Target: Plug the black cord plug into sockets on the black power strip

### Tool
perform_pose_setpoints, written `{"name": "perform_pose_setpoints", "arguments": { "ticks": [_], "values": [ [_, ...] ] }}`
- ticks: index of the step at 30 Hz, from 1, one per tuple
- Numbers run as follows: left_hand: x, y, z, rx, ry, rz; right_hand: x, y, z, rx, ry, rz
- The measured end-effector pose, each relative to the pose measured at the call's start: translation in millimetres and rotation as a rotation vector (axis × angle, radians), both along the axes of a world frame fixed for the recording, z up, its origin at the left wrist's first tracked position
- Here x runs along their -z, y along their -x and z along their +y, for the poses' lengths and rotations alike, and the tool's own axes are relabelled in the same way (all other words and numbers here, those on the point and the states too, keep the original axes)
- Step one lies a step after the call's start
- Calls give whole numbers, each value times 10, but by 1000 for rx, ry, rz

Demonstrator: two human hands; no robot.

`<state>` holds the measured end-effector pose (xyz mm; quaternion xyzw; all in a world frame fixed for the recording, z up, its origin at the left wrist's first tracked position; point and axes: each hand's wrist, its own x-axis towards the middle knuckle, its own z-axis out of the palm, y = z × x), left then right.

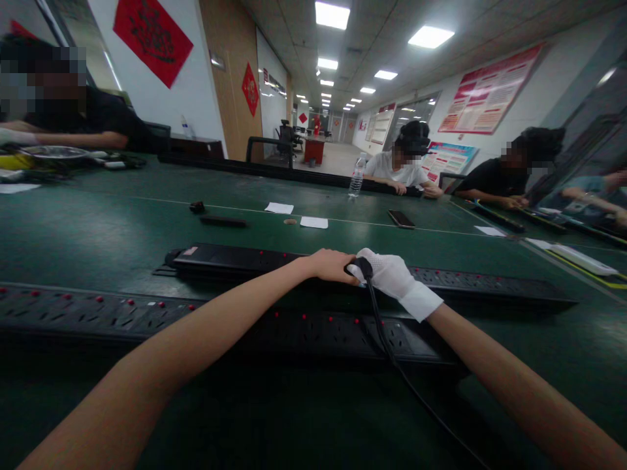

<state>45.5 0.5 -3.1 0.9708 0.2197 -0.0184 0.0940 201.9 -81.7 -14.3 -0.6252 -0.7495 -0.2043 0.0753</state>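
Note:
Two long black power strips with red dots lie across the green table, the nearer strip (313, 333) in front of the farther strip (490, 284). My bare left hand (333, 266) reaches over the farther strip, its fingers curled and partly hidden at a small dark piece. In a white glove, my right hand (385, 271) is closed round a black plug (363, 266) right beside the left hand. From the plug a black cable (392, 356) runs down over the nearer strip to the bottom edge. The plug's front end is hidden.
Beyond the strips lie a black bar (224, 221), white paper pieces (314, 222), a phone (401, 219) and a water bottle (357, 175). A white strip (582, 259) is at the right. Several people sit around the green table (171, 186).

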Motion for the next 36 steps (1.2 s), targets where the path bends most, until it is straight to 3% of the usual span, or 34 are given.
{"name": "perform_pose_setpoints", "arguments": {
  "ticks": [36],
  "values": [
    [8, 6, 15, 4, 1, -2, -14, -29, 6, -17, 46, -24]
  ]
}}
